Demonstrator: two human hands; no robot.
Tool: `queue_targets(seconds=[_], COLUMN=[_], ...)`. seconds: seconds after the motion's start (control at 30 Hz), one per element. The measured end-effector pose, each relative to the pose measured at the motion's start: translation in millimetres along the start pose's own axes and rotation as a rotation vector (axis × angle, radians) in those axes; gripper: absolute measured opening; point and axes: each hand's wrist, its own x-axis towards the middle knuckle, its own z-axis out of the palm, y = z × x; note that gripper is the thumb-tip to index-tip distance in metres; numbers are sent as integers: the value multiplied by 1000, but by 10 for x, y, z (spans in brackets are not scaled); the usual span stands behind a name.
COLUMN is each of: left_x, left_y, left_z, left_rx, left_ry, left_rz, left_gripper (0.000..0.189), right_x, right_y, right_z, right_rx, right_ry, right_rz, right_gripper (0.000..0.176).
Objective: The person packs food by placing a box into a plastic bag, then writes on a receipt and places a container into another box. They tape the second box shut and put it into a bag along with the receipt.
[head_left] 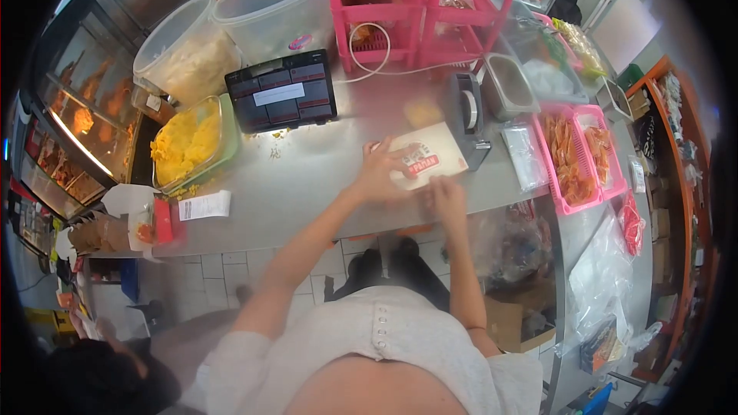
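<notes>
A cream cardboard food box (448,143) with a red printed logo lies on the metal counter, its lid down. My left hand (382,172) grips its left side, with some fingers stretched over the lid. At the box's near edge, my right hand (447,195) has its fingers pressed together; whatever they may hold is hidden. Just beyond the box's right side stands a dark tape dispenser (472,111) with a roll in it. A blurred yellowish patch shows on the counter behind the box.
A tablet (281,92) stands behind, left of the box. Further left are a tub of yellow food (187,143) and a paper slip (204,206). Pink baskets (567,157), plastic bags (525,157) and a metal container (510,86) sit right. Another person (100,376) is at lower left.
</notes>
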Motion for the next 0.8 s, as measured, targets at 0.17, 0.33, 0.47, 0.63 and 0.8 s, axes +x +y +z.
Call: queue_targets(seconds=[0.17, 0.33, 0.47, 0.63, 0.8], left_x=[0, -4, 14, -2, -67], left_y=[-1, -8, 0, -136, -182], left_z=[3, 18, 0, 78, -97], left_rx=[-12, 5, -3, 41, 217], left_ry=[23, 23, 27, 30, -105], left_rz=[6, 18, 21, 93, 72], left_gripper=[24, 22, 22, 25, 25], right_x=[16, 42, 40, -21, -466], right_y=[-85, -17, 207, 488, 459], right_z=[32, 8, 22, 195, -226], right_rx=[-126, -99, 33, -623, -873], right_ry=[30, 13, 12, 238, 395], right_rz=[75, 165, 254, 73, 90], right_gripper=[32, 36, 42, 53, 24])
